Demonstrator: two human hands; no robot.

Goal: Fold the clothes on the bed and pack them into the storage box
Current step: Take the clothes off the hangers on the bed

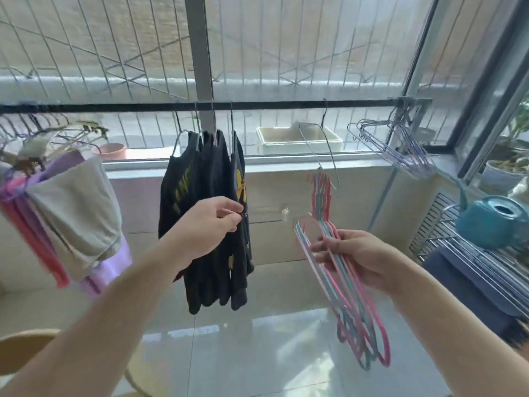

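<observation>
We see the black rail [257, 105] across the window, and everything sits relative to it. Below its middle hang black shirts [209, 207] with yellow print on wire hangers; our left hand [210, 224] pinches the cloth of the rightmost shirt between thumb and fingertips. Lower and to the right of that, our right hand [353, 257] grips a bundle of pink and teal hangers [347, 285]. Under the rail's left end hang grey, lilac and pink garments [71, 222]; bare wire hangers [398, 144] cluster at its right end.
</observation>
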